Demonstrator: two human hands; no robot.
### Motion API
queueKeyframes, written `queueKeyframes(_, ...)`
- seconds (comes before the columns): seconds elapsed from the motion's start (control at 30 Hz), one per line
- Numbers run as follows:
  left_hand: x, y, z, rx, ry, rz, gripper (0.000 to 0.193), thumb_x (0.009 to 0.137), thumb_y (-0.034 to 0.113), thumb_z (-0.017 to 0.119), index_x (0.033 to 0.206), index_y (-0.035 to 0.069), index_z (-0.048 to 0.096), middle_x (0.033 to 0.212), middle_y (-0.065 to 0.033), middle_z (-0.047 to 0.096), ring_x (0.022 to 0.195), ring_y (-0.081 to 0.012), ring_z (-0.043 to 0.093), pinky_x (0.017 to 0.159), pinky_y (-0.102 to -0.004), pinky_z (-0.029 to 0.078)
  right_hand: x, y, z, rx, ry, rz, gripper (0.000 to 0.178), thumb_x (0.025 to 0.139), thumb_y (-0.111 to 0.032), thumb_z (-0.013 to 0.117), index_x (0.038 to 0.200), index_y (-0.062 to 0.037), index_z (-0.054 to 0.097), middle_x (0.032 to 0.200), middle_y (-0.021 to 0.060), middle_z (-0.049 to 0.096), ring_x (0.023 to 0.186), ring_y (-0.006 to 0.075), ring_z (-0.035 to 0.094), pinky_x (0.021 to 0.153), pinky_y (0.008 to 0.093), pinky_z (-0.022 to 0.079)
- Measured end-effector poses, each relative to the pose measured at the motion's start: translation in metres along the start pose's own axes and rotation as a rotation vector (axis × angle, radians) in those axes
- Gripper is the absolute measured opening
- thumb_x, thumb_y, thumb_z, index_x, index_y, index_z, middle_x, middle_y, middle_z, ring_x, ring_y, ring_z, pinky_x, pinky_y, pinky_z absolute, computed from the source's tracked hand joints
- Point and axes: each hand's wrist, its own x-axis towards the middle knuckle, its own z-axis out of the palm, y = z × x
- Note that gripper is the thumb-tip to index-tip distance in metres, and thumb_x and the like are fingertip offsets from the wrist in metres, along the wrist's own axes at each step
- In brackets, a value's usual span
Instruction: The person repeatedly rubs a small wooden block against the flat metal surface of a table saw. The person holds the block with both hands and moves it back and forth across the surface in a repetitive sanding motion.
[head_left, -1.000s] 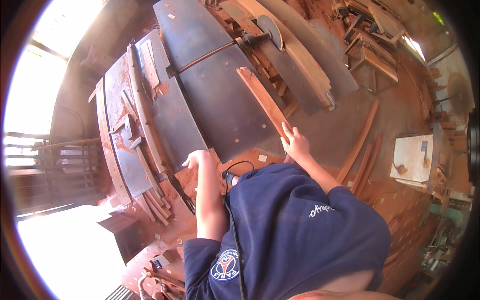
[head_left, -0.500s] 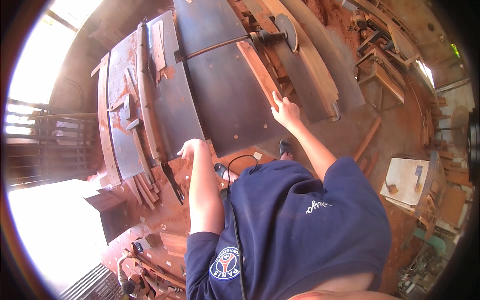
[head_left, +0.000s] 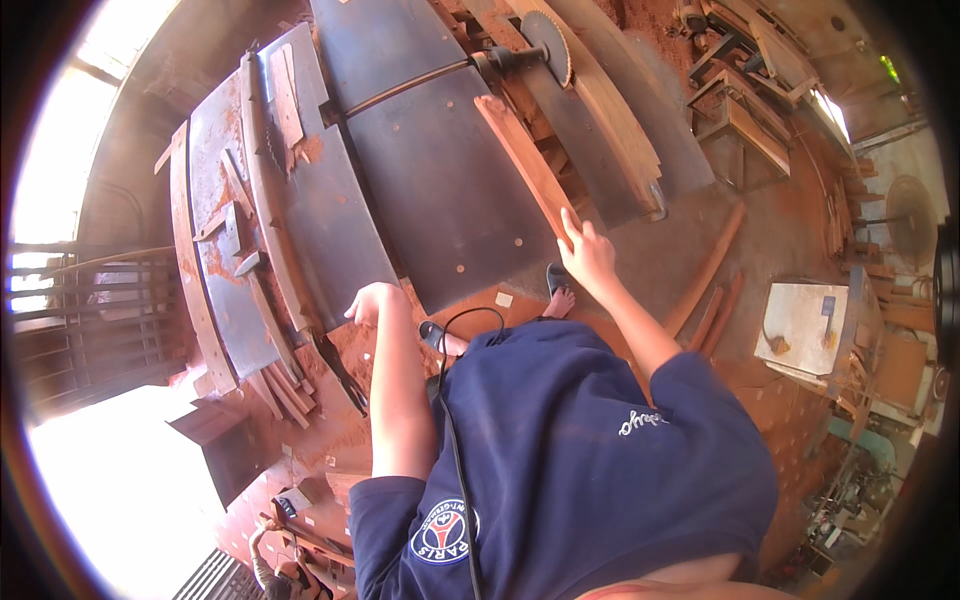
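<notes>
My right hand (head_left: 590, 255) grips the near end of a long reddish wooden plank (head_left: 527, 165), its index finger stretched along the top. The plank lies slanting over the dark metal tabletop (head_left: 430, 190), beside its right edge. Past the plank's far end, a round toothed saw blade (head_left: 548, 48) sits on a shaft. My left hand (head_left: 375, 302) is at the tabletop's near left corner, with bent fingers pointing left and nothing visible in them. Whether it touches the metal is unclear.
A hammer (head_left: 252, 264) and wood strips lie on the left table section. Loose boards (head_left: 707, 270) rest on the floor at right, near a pale-topped box (head_left: 800, 325). Another person (head_left: 280, 570) is at lower left. A dark cable (head_left: 450, 430) hangs down my front.
My right hand has drawn the plank toward me and to the right, away from the blade. My left hand stays near the table corner. The whole view has shifted slightly.
</notes>
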Motion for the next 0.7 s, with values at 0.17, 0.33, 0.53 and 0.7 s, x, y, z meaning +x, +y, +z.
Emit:
queueKeyframes(0.17,0.006,-0.002,0.011,0.019,0.019,-0.012,0.068,0.11,0.042,0.023,0.099,-0.006,0.07,0.098,-0.0275,0.074,0.095,-0.046,0.072,0.079,-0.0556,0.061,0.103,-0.029,0.025,0.028,0.042,0.028,0.07,0.092,-0.033,0.068,0.156,-0.0204,0.044,0.095,0.0186,0.063,0.073,0.0365,0.071,0.067,0.0471,0.059)
queueKeyframes(0.33,0.007,0.001,-0.001,-0.027,-0.041,-0.008,0.067,0.11,0.044,0.023,0.109,-0.007,0.066,0.103,-0.0293,0.073,0.101,-0.0467,0.071,0.084,-0.0565,0.06,0.086,-0.035,0.024,0.083,0.005,0.017,0.069,0.091,-0.033,0.068,0.155,-0.0207,0.045,0.097,0.0193,0.063,0.075,0.0373,0.071,0.068,0.0476,0.059)
queueKeyframes(0.53,0.013,-0.008,0.003,-0.076,-0.07,0.015,0.068,0.11,0.042,0.021,0.109,-0.009,0.066,0.107,-0.0296,0.072,0.102,-0.0494,0.069,0.087,-0.0569,0.06,-0.034,-0.007,-0.005,0.104,-0.058,0.0,0.071,0.088,-0.031,0.071,0.154,-0.0247,0.047,0.093,0.0155,0.061,0.071,0.0373,0.069,0.065,0.047,0.059)
queueKeyframes(0.7,0.002,-0.008,-0.001,0.025,-0.045,0.009,0.069,0.11,0.041,0.021,0.103,-0.009,0.068,0.103,-0.0291,0.073,0.098,-0.049,0.07,0.084,-0.056,0.06,-0.082,0.012,-0.005,0.125,-0.059,-0.019,0.07,0.088,-0.033,0.072,0.154,-0.0262,0.048,0.088,0.0142,0.059,0.068,0.0361,0.068,0.063,0.0477,0.058)
